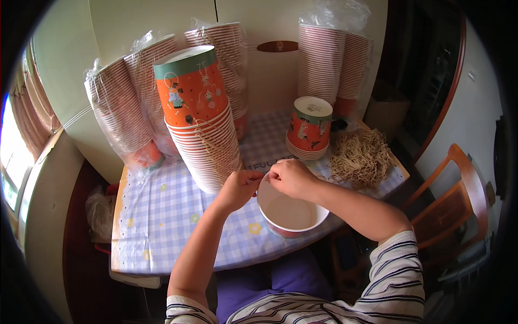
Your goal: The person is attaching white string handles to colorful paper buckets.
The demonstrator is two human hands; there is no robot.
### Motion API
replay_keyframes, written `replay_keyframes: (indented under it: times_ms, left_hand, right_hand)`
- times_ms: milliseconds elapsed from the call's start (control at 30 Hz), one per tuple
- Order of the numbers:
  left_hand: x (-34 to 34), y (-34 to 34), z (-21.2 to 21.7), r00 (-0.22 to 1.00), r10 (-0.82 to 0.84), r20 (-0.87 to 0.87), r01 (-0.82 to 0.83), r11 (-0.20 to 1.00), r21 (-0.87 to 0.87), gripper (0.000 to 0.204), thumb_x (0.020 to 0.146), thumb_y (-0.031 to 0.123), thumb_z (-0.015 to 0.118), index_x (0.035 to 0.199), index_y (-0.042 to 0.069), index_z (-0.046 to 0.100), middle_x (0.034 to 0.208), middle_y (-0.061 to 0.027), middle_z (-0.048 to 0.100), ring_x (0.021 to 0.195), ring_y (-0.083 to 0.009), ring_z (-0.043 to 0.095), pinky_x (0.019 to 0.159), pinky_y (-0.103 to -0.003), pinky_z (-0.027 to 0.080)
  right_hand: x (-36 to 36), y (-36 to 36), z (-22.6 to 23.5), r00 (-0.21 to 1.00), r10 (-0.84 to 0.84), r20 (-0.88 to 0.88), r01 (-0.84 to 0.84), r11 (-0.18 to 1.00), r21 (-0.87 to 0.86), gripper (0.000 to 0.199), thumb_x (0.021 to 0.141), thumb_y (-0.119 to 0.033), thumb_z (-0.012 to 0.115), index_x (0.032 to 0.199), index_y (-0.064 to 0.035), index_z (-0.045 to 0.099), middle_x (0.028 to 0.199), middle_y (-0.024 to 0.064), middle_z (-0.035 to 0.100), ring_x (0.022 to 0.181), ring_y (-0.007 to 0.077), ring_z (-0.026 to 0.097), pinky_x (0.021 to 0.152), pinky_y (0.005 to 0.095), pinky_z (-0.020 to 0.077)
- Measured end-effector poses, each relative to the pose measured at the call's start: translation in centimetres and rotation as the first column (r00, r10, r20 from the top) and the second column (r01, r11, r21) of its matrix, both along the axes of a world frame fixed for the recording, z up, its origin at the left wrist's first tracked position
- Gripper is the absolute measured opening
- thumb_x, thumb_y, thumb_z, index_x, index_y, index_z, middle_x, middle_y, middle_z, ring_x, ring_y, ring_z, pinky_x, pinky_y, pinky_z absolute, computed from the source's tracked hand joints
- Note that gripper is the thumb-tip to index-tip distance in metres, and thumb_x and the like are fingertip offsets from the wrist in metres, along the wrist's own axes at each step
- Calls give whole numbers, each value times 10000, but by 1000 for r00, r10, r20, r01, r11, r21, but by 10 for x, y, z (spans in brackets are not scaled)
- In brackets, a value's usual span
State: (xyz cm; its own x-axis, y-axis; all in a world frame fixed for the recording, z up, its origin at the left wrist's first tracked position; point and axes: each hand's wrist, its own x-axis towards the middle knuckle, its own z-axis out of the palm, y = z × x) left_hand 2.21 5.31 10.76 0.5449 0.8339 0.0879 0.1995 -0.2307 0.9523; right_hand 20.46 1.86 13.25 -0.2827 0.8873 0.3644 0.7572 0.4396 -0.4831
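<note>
A paper bucket (294, 213) with a white inside stands mouth up near the table's front edge. Outside its far left rim, my left hand (241, 189) is closed in a pinch. My right hand (293, 178) reaches over the rim, its fingertips pinched at the inner wall close to the left ones. Whatever lies between the fingers is too small to make out. To the left leans a tall stack of upside-down orange paper buckets (190, 89), with twisted cord handles (216, 146) hanging along it. A heap of tan cords (362, 156) lies right of my right hand.
A short stack of orange buckets (308, 127) stands upside down beyond my right hand. Plastic-wrapped bucket stacks (116, 113) line the back, with more wrapped stacks (322, 62) at back right. A checked cloth (172, 216) covers the table. A wooden chair (453, 200) stands right.
</note>
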Motion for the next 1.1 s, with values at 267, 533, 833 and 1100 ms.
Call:
replay_keyframes:
  times_ms: [267, 533, 833, 1100]
  left_hand:
    - [-1, 0, 17, 959, -2, -285, 66, 974, 217, 197, 829, 93, 568, 973, -4, 661, 672, -89, 637, 631, -120, 597, 598, -278, 484]
    - [-23, 0, -5, 999, -17, -50, 10, 993, -118, 147, 842, 93, 530, 860, -20, 621, 737, -106, 651, 656, -170, 625, 630, -296, 513]
    - [-59, -44, -27, 813, 229, 536, 243, 702, -669, 109, 908, 146, 493, 892, 54, 550, 868, -131, 627, 777, -254, 632, 722, -353, 513]
    - [-70, -73, -53, 637, 358, 682, 275, 721, -636, 103, 871, 102, 460, 896, 56, 549, 919, -127, 609, 912, -307, 630, 804, -391, 501]
  right_hand:
    - [-2, 0, 2, 1000, -8, 17, 9, 996, -89, 146, 753, -149, 640, 805, -17, 673, 803, 147, 647, 738, 284, 636, 658, 369, 501]
    - [13, -33, 51, 990, -36, -136, -15, 935, -355, 203, 785, -158, 679, 878, 11, 616, 754, 80, 647, 703, 128, 611, 650, 292, 487]
    - [-17, -136, 35, 941, 333, -54, -334, 942, -14, 241, 737, -171, 740, 870, -22, 605, 782, 80, 554, 669, 233, 594, 579, 316, 482]
    - [-30, -113, -12, 954, -31, 297, -116, 880, 462, 105, 742, -16, 626, 788, -26, 532, 739, 92, 463, 625, 238, 550, 542, 344, 471]
